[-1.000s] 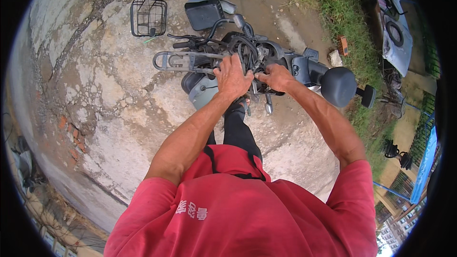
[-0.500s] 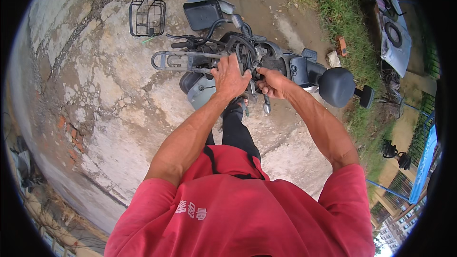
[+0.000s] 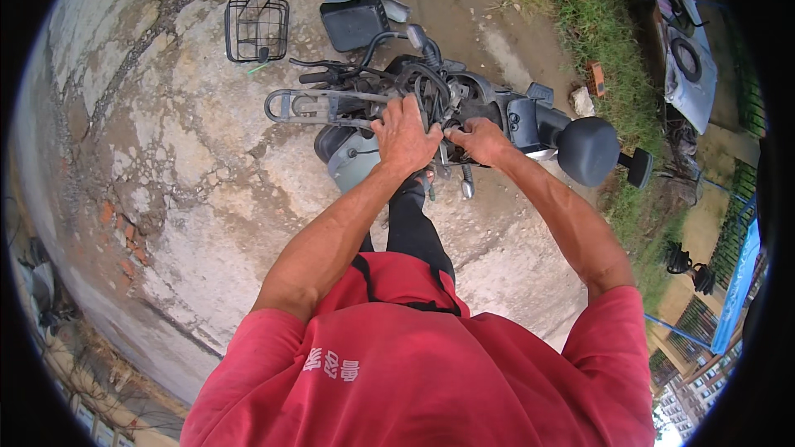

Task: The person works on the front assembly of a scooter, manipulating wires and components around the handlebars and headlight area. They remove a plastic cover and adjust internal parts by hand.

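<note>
Concrete ground (image 3: 190,149), pale, rough and cracked, spreads across the left side, with a black rectangular wire basket (image 3: 229,29) lying well apart from both hands. Next, a grey metal frame (image 3: 339,108) with a rounded loop end juts leftward from a partly stripped black-and-grey two-wheeler (image 3: 476,91). The vehicle's long axis runs crosswise in front of the person, roughly square to the forearms. A black handlebar grip (image 3: 313,78) sits just beyond the frame, and a smooth grey plastic panel (image 3: 352,170) on its near side; a black rectangular plastic box (image 3: 356,25) lies farther off.

The left hand (image 3: 403,136) rests over the vehicle's near middle, fingers stretched forward and slightly apart, thumb toward the right; whether they grip anything I cannot tell. Exposed dark cables (image 3: 429,87) and metal parts lie just ahead of the gap between the hands, close to both, slightly nearer the left. The right hand (image 3: 479,141) faces it, thumb and forefinger bent narrowly together near the left thumb; anything pinched there is hidden.

Below it, a silver-tipped handle (image 3: 468,189) marks the near edge. Both forearms have an unblocked way in from the person's side. Rightward, a rounded black pad (image 3: 586,151) bounds the vehicle, beside green grass (image 3: 588,16).
</note>
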`<action>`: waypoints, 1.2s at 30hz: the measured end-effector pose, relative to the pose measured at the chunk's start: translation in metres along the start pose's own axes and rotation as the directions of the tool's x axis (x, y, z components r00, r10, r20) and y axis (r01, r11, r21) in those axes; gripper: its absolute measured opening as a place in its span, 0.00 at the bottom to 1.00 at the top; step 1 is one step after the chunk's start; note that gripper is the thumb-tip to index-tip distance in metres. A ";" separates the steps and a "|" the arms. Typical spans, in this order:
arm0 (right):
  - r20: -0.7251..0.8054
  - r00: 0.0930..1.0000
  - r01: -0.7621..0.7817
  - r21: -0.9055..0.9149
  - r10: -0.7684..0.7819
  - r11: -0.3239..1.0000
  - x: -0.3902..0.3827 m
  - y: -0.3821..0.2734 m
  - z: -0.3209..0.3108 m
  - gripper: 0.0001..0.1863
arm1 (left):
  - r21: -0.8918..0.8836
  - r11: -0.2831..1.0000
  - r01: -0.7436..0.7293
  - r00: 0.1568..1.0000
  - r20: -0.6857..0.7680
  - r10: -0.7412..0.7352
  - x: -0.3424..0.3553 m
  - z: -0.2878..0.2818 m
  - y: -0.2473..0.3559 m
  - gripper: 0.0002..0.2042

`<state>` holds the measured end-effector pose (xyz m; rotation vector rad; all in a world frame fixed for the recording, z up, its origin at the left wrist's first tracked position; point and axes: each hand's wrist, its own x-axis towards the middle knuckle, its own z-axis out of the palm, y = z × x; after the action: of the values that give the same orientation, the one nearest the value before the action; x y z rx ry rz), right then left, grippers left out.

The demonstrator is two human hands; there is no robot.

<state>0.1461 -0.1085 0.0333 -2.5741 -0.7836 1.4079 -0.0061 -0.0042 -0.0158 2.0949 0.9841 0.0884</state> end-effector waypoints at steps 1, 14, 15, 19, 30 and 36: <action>-0.030 0.996 0.071 -0.225 -0.080 0.972 -0.007 -0.008 -0.008 0.23 | -0.003 1.000 -0.001 1.000 0.003 0.001 0.000 0.000 0.000 0.34; 0.236 0.948 -0.294 0.400 0.212 0.868 0.010 0.012 -0.002 0.28 | -0.027 0.999 0.020 0.999 0.042 -0.018 0.002 -0.005 0.003 0.36; 0.337 0.898 -0.400 0.357 0.283 0.844 0.011 0.010 -0.005 0.28 | -0.027 0.999 0.017 0.999 0.041 -0.016 0.002 -0.005 0.003 0.36; 0.370 0.904 -0.395 0.536 0.213 0.746 0.025 0.021 0.003 0.28 | -0.018 1.000 0.008 1.000 0.029 -0.007 0.002 -0.003 0.003 0.35; 0.031 0.786 0.504 -0.611 -0.618 0.611 -0.005 -0.003 -0.019 0.22 | -0.023 1.000 0.013 0.998 0.059 -0.012 0.003 -0.006 0.005 0.36; -0.136 0.986 0.072 -0.142 -0.091 0.987 -0.009 -0.010 -0.010 0.25 | -0.022 1.000 -0.002 1.000 0.009 0.002 0.004 -0.004 -0.001 0.36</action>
<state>0.1461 -0.1023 0.0488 -2.6727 -0.9821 1.1705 -0.0055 0.0011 -0.0145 2.0745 0.9715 0.0899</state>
